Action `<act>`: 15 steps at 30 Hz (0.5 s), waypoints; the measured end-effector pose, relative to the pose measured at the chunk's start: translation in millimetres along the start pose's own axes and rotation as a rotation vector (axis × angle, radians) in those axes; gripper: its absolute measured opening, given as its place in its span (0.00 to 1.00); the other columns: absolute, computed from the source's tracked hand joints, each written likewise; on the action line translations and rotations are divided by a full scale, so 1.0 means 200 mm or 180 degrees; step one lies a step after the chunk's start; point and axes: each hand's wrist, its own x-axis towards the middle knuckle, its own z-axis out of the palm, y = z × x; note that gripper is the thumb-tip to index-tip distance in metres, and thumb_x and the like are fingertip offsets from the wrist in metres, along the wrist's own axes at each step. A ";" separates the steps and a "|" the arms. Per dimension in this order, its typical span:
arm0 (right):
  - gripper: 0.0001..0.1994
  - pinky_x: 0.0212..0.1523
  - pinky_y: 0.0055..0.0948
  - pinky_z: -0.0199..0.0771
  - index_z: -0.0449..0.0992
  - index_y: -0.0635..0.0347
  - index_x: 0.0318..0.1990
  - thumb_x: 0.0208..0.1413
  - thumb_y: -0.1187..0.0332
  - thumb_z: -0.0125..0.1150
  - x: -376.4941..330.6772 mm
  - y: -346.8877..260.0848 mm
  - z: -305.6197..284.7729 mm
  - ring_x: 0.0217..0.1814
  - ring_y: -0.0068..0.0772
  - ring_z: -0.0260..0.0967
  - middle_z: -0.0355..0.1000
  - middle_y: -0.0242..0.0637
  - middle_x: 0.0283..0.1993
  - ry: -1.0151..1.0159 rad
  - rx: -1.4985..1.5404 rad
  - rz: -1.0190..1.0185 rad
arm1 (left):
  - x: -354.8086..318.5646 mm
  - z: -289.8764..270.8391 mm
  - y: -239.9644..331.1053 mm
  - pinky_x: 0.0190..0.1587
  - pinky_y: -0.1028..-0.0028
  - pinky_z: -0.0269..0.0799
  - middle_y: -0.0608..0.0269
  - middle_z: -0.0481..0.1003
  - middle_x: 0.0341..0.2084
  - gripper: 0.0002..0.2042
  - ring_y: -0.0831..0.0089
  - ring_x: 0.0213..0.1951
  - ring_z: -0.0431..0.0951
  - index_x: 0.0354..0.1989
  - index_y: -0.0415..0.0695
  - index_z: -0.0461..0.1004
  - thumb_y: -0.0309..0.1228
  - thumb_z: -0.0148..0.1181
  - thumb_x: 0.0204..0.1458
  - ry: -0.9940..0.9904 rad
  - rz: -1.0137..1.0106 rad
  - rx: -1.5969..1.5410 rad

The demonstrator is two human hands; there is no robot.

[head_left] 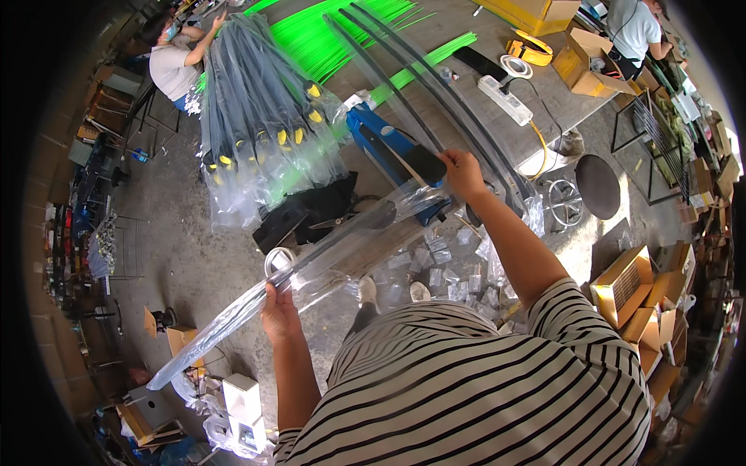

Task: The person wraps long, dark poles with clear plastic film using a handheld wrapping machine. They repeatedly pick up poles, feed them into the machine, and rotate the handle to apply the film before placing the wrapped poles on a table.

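1. My left hand point(278, 309) is closed around the long clear plastic sleeve point(311, 268), gripping it toward its lower end, where the loose tail trails off down and to my left.
2. The sleeve looks light, thin and slippery, and I judge it would crumple or slide if squeezed only by the film. The firmest hold is probably where something stiff lies inside it.
3. My left forearm rises straight from my striped shirt point(466, 388), elbow tucked in, the wrist level under the sleeve.
4. My right hand point(463, 172) is past the sleeve's upper end, arm stretched well forward, fingers curled on the long dark curved strips point(435, 93) where they meet the sleeve's mouth.
5. Those strips look stiff yet springy, and light for their length.
6. Just beyond the sleeve's mouth stands a blue metal tool point(381, 144).
7. Farther beyond the sleeve lie grey bagged bundles with yellow tips point(264, 101) and bright green rods point(334, 27).
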 end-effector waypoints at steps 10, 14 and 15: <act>0.15 0.31 0.39 0.65 0.75 0.58 0.28 0.47 0.54 0.54 0.25 0.09 0.05 0.31 0.50 0.67 0.69 0.48 0.25 0.0089 -0.0645 0.0186 | 0.11 0.13 -0.14 0.44 0.72 0.72 0.59 0.72 0.35 0.08 0.70 0.38 0.73 0.38 0.37 0.68 0.24 0.53 0.49 -0.0100 -0.0095 -0.0315; 0.16 0.32 0.40 0.66 0.75 0.56 0.28 0.47 0.52 0.53 0.29 0.13 0.07 0.33 0.50 0.67 0.70 0.47 0.26 0.0047 -0.0836 0.0279 | 0.10 0.17 -0.17 0.44 0.72 0.72 0.60 0.72 0.35 0.08 0.71 0.38 0.73 0.38 0.38 0.68 0.24 0.53 0.49 -0.0133 -0.0066 -0.0378; 0.16 0.32 0.40 0.66 0.75 0.55 0.29 0.47 0.51 0.53 0.30 0.13 0.08 0.33 0.50 0.67 0.70 0.47 0.26 0.0027 -0.0879 0.0299 | 0.10 0.17 -0.18 0.44 0.72 0.72 0.60 0.72 0.35 0.08 0.71 0.39 0.73 0.38 0.38 0.68 0.24 0.53 0.49 -0.0095 -0.0060 -0.0385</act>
